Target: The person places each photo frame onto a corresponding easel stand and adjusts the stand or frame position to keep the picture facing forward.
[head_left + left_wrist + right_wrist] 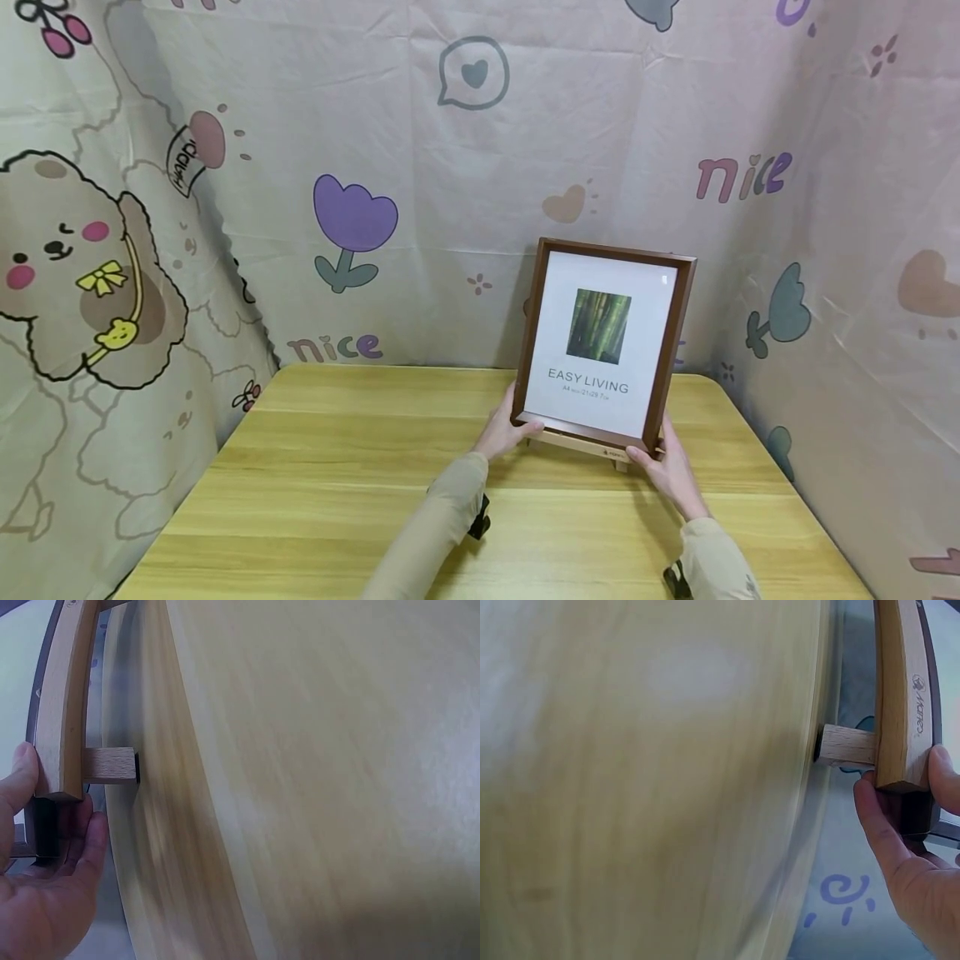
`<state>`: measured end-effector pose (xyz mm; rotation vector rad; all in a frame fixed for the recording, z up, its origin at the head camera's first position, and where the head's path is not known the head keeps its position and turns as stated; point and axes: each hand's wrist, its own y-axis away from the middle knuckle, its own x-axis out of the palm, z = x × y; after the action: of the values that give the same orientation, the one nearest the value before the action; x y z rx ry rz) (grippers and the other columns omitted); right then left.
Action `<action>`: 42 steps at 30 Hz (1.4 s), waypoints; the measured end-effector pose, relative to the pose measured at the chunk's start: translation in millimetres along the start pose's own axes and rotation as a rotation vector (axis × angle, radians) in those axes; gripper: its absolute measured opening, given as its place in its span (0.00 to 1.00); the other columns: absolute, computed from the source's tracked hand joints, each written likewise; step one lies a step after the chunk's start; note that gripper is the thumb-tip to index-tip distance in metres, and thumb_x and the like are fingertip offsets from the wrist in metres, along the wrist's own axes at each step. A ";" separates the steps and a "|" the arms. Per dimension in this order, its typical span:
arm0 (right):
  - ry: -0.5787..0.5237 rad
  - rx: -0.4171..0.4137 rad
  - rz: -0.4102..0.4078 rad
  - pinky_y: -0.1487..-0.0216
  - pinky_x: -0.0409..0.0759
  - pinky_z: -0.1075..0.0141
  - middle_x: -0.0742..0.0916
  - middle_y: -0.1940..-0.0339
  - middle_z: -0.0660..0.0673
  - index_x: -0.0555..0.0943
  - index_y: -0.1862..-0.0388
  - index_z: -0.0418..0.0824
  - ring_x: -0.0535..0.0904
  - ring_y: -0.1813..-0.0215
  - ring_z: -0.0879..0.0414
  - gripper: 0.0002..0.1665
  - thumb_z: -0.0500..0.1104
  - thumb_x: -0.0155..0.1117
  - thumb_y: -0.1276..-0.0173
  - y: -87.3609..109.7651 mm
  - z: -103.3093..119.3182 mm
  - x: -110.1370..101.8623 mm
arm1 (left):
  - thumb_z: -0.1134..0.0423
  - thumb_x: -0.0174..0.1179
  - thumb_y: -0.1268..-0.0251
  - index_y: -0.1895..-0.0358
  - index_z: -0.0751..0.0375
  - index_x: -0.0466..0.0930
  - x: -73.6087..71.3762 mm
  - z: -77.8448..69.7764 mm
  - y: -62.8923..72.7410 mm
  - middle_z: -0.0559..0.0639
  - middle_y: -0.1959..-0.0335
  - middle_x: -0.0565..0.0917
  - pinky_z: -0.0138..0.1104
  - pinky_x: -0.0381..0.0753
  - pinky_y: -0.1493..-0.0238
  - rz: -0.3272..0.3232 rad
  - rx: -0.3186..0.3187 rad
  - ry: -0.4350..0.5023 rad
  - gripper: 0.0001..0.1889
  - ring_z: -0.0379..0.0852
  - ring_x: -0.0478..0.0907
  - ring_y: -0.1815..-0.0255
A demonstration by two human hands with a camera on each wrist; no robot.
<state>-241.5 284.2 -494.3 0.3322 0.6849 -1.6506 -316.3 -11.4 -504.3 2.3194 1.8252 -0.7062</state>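
Note:
A brown picture frame [534, 333] stands upright, leaning slightly back, at the table's back right. Its white sheet shows a green bamboo picture and the words "EASY LIVING". Under its lower edge runs the pale wooden ledge of a small easel [577, 444], whose short legs [111, 765] touch the table. My left hand [504, 429] grips the frame's lower left corner, thumb in front and fingers behind. At the lower right corner, my right hand [672, 467] holds the frame the same way, its thumb beside the ledge [911, 697]. The easel's back is hidden behind the frame.
The wooden table [360, 467] has its far edge just behind the easel. A printed cloth [450, 167] hangs behind the table and down both sides. Each sleeve carries a dark strap [480, 518] near the wrist.

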 end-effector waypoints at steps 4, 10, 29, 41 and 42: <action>0.005 0.019 0.000 0.49 0.82 0.64 0.78 0.40 0.19 0.42 0.16 0.39 0.81 0.42 0.28 0.57 0.33 0.68 0.33 -0.6 0.3 -0.3 | 0.58 0.69 0.35 0.18 0.55 0.44 0.7 -1.2 -0.3 0.68 0.26 0.68 0.61 0.60 0.23 0.003 -0.003 0.001 0.50 0.68 0.64 0.25; 0.000 0.034 0.008 0.46 0.84 0.58 0.78 0.39 0.20 0.41 0.16 0.41 0.80 0.41 0.29 0.58 0.34 0.68 0.32 -1.6 0.6 -0.8 | 0.58 0.69 0.35 0.18 0.54 0.45 2.1 -1.5 -1.0 0.67 0.25 0.67 0.60 0.60 0.22 0.001 0.011 0.013 0.49 0.67 0.63 0.24; 0.012 0.099 0.021 0.36 0.77 0.43 0.73 0.33 0.19 0.35 0.16 0.44 0.75 0.36 0.26 0.59 0.34 0.64 0.30 -0.9 2.1 -0.9 | 0.59 0.70 0.37 0.17 0.54 0.40 3.1 -1.3 0.2 0.67 0.24 0.65 0.59 0.59 0.22 0.001 0.040 0.013 0.54 0.67 0.64 0.24; -0.011 0.088 0.027 0.34 0.76 0.43 0.71 0.30 0.20 0.36 0.16 0.44 0.76 0.36 0.27 0.58 0.33 0.64 0.30 -2.7 4.0 3.1 | 0.57 0.69 0.35 0.17 0.51 0.38 -0.3 2.3 2.5 0.66 0.24 0.66 0.61 0.57 0.21 0.002 0.016 0.020 0.54 0.66 0.63 0.23; -0.012 0.086 0.028 0.35 0.76 0.44 0.71 0.31 0.20 0.36 0.16 0.43 0.76 0.36 0.28 0.58 0.33 0.64 0.30 -2.9 4.1 3.8 | 0.57 0.69 0.35 0.17 0.52 0.38 -0.9 3.1 3.0 0.67 0.24 0.65 0.61 0.57 0.22 0.001 0.019 0.021 0.54 0.67 0.62 0.23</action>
<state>-244.4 278.9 -492.5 0.3920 0.5989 -1.6574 -314.5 -14.2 -507.2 2.3480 1.8340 -0.7057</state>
